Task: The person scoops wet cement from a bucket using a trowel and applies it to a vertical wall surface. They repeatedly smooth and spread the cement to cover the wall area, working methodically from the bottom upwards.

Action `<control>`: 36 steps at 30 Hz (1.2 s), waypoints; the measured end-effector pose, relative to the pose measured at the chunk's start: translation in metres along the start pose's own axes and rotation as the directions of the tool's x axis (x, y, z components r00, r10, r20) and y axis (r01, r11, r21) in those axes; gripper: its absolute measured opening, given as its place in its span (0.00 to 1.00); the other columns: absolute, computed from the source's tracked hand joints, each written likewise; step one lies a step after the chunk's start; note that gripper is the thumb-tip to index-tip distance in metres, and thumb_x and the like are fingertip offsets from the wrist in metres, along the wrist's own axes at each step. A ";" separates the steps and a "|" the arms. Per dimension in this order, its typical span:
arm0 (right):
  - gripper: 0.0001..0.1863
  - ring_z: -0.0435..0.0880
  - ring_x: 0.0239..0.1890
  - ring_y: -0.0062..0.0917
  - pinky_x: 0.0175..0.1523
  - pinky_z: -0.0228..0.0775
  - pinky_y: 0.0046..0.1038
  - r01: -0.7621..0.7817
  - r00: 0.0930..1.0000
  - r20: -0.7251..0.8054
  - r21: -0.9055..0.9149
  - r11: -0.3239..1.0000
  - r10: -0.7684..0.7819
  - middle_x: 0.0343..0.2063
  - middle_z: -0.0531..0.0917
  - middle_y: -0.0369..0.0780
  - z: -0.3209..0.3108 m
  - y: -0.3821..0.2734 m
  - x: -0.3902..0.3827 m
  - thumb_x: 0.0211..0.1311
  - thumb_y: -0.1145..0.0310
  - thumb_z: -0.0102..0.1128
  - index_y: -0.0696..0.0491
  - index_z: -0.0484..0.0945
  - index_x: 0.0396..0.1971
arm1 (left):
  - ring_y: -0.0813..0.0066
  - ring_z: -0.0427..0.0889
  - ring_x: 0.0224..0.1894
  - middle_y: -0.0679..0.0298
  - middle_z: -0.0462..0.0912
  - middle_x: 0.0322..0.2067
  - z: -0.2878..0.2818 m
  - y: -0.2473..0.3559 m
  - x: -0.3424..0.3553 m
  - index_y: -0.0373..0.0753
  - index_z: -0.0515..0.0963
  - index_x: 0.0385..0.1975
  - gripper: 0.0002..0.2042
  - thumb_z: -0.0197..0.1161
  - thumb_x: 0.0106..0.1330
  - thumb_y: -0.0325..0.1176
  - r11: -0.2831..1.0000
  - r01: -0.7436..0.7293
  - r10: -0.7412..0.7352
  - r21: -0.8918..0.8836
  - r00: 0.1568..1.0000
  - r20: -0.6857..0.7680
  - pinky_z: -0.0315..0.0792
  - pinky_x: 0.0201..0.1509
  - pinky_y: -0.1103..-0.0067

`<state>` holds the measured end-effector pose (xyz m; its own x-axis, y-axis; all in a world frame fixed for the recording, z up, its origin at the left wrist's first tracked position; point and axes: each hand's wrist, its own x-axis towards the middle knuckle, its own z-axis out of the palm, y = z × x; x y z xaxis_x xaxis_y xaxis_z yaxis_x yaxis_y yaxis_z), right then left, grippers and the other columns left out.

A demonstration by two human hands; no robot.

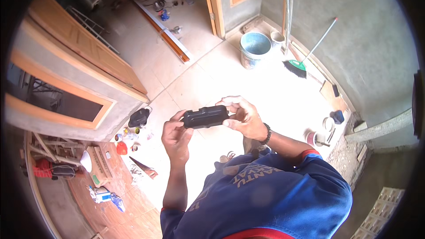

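Observation:
A black oblong case [206, 117] with raised clips along its edges is held level in front of my chest, over the brightly lit floor. My left hand [176, 137] grips its left end, thumb below and fingers behind. At the other end, my right hand [244, 119] pinches the case between thumb and curled fingers. A dark beaded bracelet [266, 133] circles my right wrist. The case looks closed, and what it contains cannot be seen.
Ahead stand a blue bucket [255, 44] and a green broom [297, 67] by the grey wall. Long metal and wood bars [161, 31] lie in the doorway. To the left are a black bag [139, 117], a handsaw [144, 168] and a cardboard box [98, 166]. A paint pail [312, 138] sits right.

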<state>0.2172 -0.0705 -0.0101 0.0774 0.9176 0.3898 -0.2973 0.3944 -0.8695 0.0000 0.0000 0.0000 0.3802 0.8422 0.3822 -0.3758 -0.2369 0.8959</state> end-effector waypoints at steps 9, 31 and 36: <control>0.31 0.78 0.50 0.22 0.55 0.72 0.26 -0.306 0.944 -0.204 -0.253 0.918 0.259 0.46 0.78 0.40 -0.165 0.060 -0.185 0.53 0.78 0.68 0.55 0.65 0.58 | 0.66 0.71 0.58 0.52 0.69 0.54 0.131 -0.193 -0.102 0.34 0.67 0.40 0.16 0.59 0.55 0.11 0.906 0.411 -0.395 -0.098 0.907 0.148 0.69 0.61 0.71; 0.37 0.78 0.46 0.23 0.51 0.73 0.27 -0.391 0.855 0.302 -0.160 0.907 0.422 0.42 0.77 0.39 -0.164 0.301 0.356 0.52 0.79 0.67 0.53 0.61 0.62 | 0.65 0.78 0.49 0.52 0.73 0.48 -0.107 -0.270 0.239 0.34 0.63 0.54 0.28 0.67 0.53 0.20 0.847 0.532 -0.474 -0.012 0.744 -0.471 0.77 0.48 0.75; 0.33 0.81 0.35 0.22 0.44 0.77 0.26 -0.559 0.829 -0.076 -0.125 0.820 0.554 0.32 0.79 0.37 -0.208 0.407 0.446 0.54 0.80 0.63 0.52 0.65 0.61 | 0.70 0.81 0.43 0.59 0.76 0.46 -0.242 -0.290 0.299 0.34 0.66 0.51 0.23 0.68 0.56 0.25 0.694 0.648 -0.508 0.314 0.750 -0.424 0.77 0.43 0.77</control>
<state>0.3291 0.5093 -0.2537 -0.0281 0.9830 -0.1814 -0.1682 -0.1836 -0.9685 0.0176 0.4375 -0.2001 0.1177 0.9572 -0.2644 0.2503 0.2291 0.9407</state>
